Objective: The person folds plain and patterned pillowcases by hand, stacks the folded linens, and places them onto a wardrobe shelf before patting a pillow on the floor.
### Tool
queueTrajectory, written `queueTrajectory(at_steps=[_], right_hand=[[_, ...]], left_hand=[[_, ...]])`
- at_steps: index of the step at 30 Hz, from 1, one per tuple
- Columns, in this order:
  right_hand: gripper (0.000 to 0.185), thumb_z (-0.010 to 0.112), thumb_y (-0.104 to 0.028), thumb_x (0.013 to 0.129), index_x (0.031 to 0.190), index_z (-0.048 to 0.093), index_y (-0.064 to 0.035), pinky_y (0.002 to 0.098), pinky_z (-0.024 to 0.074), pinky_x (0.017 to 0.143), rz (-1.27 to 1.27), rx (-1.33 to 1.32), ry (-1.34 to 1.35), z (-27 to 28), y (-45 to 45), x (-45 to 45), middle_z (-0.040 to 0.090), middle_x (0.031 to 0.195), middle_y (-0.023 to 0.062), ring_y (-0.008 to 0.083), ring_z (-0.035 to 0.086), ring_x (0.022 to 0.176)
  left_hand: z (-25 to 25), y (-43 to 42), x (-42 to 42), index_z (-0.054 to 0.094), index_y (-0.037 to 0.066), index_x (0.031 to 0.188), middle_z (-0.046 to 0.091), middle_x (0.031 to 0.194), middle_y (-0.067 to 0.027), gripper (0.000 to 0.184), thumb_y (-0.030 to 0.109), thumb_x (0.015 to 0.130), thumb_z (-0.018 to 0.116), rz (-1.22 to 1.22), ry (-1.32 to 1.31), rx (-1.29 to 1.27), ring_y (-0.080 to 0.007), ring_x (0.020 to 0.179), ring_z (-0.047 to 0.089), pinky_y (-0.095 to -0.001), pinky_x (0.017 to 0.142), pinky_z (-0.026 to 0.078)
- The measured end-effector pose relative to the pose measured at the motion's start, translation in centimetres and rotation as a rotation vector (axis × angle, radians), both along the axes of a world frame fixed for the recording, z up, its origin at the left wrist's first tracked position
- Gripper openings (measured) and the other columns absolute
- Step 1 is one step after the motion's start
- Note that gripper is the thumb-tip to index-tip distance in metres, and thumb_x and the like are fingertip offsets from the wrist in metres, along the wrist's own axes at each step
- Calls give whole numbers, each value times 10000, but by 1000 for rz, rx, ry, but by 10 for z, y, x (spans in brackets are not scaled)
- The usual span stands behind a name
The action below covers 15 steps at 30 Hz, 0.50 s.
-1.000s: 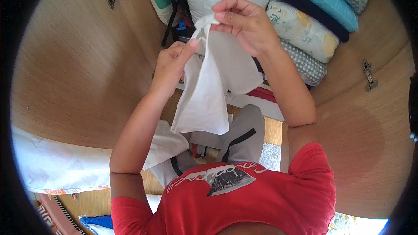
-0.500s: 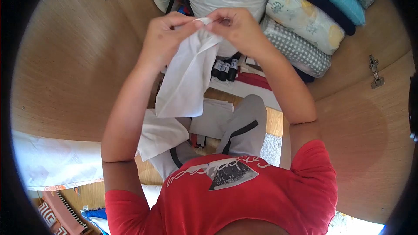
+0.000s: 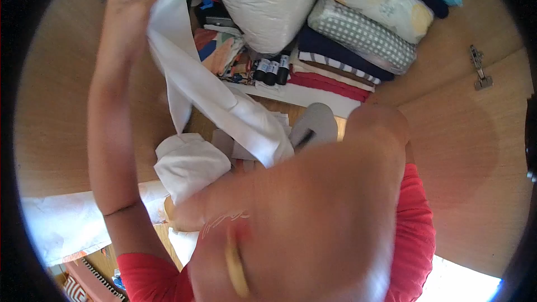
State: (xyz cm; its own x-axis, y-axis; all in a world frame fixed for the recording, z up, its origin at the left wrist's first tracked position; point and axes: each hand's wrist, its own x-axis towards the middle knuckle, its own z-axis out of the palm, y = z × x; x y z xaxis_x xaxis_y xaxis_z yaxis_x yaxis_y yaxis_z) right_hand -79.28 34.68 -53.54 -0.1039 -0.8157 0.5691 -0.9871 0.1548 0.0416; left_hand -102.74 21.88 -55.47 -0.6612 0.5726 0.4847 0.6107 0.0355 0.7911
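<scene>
At the upper left my left hand [image 3: 137, 0] is closed, pinching the top edge of a long white cloth [image 3: 224, 109]. The cloth hangs slantwise down to the right, partly folded, and its lower end passes behind my right arm. My right hand [image 3: 291, 229] is raised very close to the camera as a large smear over my chest; its fingers cannot be made out. A yellow band-like shape shows within that blur. Another white cloth [image 3: 190, 162] lies crumpled by my lap, below the hanging one.
Wooden doors with metal hinges [image 3: 481, 70] stand on both sides. Ahead are a big white bag [image 3: 268, 5], a checked bundle [image 3: 363, 31], folded dark and red textiles [image 3: 327, 86] and several black bottles [image 3: 272, 71] on a white shelf edge. Patterned fabric [image 3: 221, 50] lies to their left.
My hands have parted. The left has gone up and left with the cloth's edge, spreading the cloth out. The right has come down close to the camera, and the view has shifted slightly.
</scene>
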Motion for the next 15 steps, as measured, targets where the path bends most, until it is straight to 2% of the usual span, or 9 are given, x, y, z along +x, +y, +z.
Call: queueTrajectory(at_steps=[1,3,4,5,7,10,13,14,15], right_hand=[[174,525,-104,721,830,606,4,346,480,680,-44,-43,-70,4,1,11,600,815,141,245,589,729],[165,562,-62,680,807,592,40,291,469,625,-119,-139,-202,11,2,30,595,782,123,197,570,657],[167,581,-41,660,795,585,57,263,464,597,-145,-196,-267,12,1,36,593,765,114,172,561,621],[173,599,-20,640,783,578,75,236,458,569,-175,-253,-339,12,0,41,591,748,105,148,551,585],[182,617,1,620,771,571,92,209,453,541,-204,-302,-402,12,-2,36,589,732,97,124,542,549],[311,648,-111,703,936,550,69,271,450,703,-336,-767,-591,4,3,-32,588,875,116,161,558,750],[442,679,-224,785,1101,529,46,333,448,865,-487,-1258,-800,-20,19,-96,587,1018,135,198,574,952],[442,679,-224,785,1101,529,46,333,448,865,-482,-1256,-806,-28,26,-108,587,1018,135,198,574,952],[463,693,-209,764,1114,528,47,331,439,871,-307,-1120,-1058,-39,32,-119,593,1017,129,192,578,936]], left_hand=[[10,5,11,555,57,1188,577,1027,7,322,204,905,515,-10,-3,2,-60,818,522,-201,718,428],[25,12,40,640,19,1026,621,960,-40,199,38,844,563,89,78,5,-116,781,581,-230,727,448],[24,18,51,641,10,1017,639,868,-59,195,21,845,549,176,169,39,-103,727,582,-237,673,465],[25,20,59,641,10,1017,639,868,-59,195,21,845,549,177,167,26,-103,727,582,-237,673,465],[31,22,67,631,-19,1019,643,833,-65,198,16,845,545,90,-165,171,-102,685,582,-235,626,469],[26,20,52,615,-54,1034,648,853,-90,221,41,840,569,-2,-203,21,-110,698,600,-226,611,474],[14,31,50,638,-40,995,657,864,-97,190,43,837,572,-345,-186,107,-112,696,610,-221,620,488],[18,31,48,638,-40,995,657,864,-97,190,43,837,572,-339,-187,107,-112,696,610,-221,620,488],[26,30,47,640,-30,993,658,861,-93,186,47,841,565,-265,-185,104,-114,694,614,-226,620,495]])
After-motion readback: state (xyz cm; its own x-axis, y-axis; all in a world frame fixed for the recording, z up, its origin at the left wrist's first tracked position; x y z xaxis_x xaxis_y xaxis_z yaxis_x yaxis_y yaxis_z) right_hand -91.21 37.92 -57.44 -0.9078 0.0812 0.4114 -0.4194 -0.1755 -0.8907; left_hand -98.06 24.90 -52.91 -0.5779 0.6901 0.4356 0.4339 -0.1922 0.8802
